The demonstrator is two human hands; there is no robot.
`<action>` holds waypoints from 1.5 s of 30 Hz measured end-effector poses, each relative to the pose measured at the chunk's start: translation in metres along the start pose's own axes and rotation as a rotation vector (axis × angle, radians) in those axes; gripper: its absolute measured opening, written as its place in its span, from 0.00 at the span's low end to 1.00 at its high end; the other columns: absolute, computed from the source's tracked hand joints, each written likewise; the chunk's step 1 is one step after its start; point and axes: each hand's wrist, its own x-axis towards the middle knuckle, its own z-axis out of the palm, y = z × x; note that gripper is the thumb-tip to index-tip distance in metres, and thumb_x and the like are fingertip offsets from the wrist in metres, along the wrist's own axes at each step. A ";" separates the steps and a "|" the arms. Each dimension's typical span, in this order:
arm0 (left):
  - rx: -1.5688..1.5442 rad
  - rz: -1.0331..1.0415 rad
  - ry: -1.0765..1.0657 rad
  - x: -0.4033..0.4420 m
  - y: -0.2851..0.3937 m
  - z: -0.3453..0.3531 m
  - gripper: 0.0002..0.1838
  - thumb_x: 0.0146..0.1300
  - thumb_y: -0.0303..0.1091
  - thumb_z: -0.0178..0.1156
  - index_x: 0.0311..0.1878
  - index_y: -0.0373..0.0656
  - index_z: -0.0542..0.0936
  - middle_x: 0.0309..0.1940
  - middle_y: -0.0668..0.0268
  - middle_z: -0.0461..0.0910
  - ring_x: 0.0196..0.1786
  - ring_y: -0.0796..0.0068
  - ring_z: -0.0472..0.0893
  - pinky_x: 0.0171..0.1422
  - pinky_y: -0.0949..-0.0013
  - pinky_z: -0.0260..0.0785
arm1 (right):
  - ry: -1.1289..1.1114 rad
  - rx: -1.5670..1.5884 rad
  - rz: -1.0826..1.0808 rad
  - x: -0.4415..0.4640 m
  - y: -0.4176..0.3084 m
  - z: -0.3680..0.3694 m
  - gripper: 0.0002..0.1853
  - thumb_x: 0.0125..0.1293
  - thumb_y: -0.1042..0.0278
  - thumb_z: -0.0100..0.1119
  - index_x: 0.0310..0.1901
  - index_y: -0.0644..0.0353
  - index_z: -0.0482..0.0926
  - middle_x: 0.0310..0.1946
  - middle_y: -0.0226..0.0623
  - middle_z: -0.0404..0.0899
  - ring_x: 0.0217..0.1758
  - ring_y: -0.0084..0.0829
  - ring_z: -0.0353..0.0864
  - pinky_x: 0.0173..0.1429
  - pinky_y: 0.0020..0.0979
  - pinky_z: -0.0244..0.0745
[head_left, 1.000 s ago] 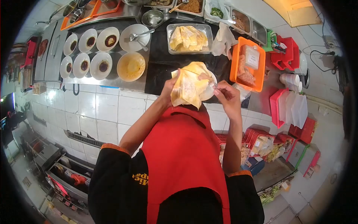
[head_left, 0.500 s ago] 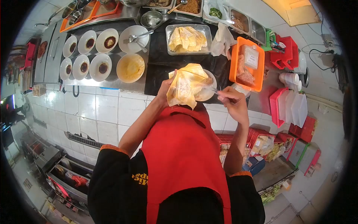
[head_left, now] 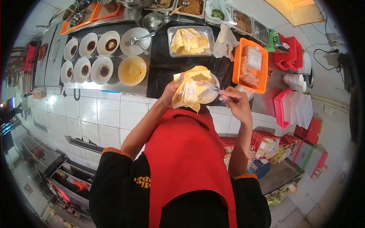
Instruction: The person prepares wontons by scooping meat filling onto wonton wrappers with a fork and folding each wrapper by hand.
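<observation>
Outward from the clasp of the left hand (head_left: 170,90), yellow sheets (head_left: 191,88); right hand (head_left: 237,101) around a fork (head_left: 211,86).

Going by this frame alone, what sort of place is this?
Most likely a restaurant or food-stall kitchen: white bowls holding dark liquid stand in rows on a steel counter, metal food pans sit beyond, and the person wears a red apron.

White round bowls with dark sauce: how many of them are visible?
6. Far row: white round bowl with dark sauce, left; second bowl, middle; third bowl, right. Near row: fourth bowl, left; fifth bowl, middle; sixth bowl, right. None seems hidden.
</observation>
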 end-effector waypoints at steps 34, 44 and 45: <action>-0.077 0.156 0.003 -0.003 0.002 0.008 0.35 0.80 0.57 0.36 0.73 0.34 0.62 0.64 0.51 0.75 0.64 0.57 0.79 0.67 0.55 0.75 | 0.323 -0.226 -0.305 0.018 0.011 0.050 0.22 0.62 0.91 0.57 0.51 0.56 0.88 0.37 0.30 0.79 0.35 0.17 0.72 0.34 0.18 0.60; -0.034 0.135 0.027 -0.002 0.002 0.013 0.35 0.79 0.58 0.40 0.72 0.35 0.64 0.65 0.52 0.75 0.64 0.56 0.79 0.67 0.54 0.75 | 0.176 -0.122 -0.154 0.012 -0.016 0.027 0.17 0.61 0.80 0.69 0.52 0.57 0.87 0.38 0.26 0.79 0.30 0.14 0.67 0.32 0.19 0.59; 0.050 0.094 0.021 0.000 -0.006 0.008 0.34 0.79 0.57 0.41 0.71 0.35 0.65 0.63 0.53 0.76 0.62 0.59 0.80 0.66 0.56 0.75 | 0.162 -0.089 -0.198 0.019 -0.013 0.038 0.16 0.59 0.80 0.70 0.50 0.62 0.84 0.42 0.27 0.77 0.33 0.15 0.69 0.35 0.20 0.64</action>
